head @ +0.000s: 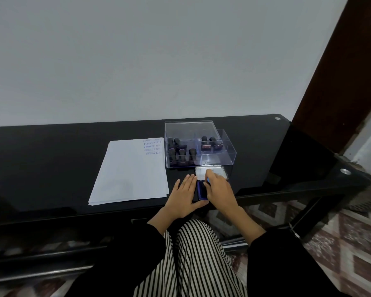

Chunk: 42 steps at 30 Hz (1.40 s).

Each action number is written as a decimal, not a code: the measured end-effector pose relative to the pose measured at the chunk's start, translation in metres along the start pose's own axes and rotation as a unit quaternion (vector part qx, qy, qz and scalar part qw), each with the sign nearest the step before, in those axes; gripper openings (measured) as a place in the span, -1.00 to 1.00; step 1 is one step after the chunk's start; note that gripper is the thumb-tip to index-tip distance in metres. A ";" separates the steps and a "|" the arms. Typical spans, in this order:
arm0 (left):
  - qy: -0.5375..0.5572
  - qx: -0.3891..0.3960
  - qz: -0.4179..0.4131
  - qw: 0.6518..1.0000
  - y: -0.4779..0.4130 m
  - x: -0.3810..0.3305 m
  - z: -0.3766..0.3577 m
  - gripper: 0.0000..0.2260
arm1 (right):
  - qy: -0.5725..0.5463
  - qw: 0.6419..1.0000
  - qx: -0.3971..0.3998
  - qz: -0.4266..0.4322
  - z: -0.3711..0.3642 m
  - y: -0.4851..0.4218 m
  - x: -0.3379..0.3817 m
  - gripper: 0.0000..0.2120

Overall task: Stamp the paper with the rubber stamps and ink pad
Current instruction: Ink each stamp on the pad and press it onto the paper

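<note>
Ink pad (201, 190), lower centre, steadied by flat-fingered left hand (184, 196); right hand (217, 189) fingers (210, 174) curled over it, contents untellable. Even, light pressure advised.

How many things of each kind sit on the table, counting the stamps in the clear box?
Rubber stamps in the clear box: 7
Clear box: 1
Ink pad: 1
Paper stack: 1
Total: 10
Anything under the right hand is hidden, so uncounted.
</note>
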<state>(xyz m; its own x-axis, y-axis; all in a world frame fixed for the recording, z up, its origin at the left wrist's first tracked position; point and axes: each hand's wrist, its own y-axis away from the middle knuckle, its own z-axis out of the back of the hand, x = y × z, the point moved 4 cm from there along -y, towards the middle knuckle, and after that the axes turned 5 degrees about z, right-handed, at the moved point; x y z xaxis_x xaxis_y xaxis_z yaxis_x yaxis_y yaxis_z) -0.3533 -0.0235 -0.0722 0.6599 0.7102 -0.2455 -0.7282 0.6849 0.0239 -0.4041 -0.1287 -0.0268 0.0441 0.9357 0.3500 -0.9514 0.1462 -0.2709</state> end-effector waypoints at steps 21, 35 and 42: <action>0.003 0.003 -0.002 1.000 0.000 0.001 -0.001 -0.23 | -0.008 0.997 0.072 -0.018 0.004 -0.020 -0.002 -0.84; 0.000 0.002 0.002 1.000 0.000 0.001 -0.001 -0.24 | -0.016 0.999 -0.027 0.016 -0.004 0.008 -0.002 -0.86; -0.002 0.003 -0.008 1.000 -0.001 0.002 -0.002 0.06 | -0.015 0.998 0.054 -0.002 0.004 -0.015 -0.005 -0.85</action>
<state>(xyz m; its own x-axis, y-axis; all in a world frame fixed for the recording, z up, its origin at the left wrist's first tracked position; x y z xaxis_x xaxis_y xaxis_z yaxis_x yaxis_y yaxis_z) -0.3512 -0.0232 -0.0747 0.6719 0.7000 -0.2420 -0.7169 0.6967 0.0251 -0.3908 -0.1368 -0.0209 0.0401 0.9253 0.3771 -0.9787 0.1124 -0.1718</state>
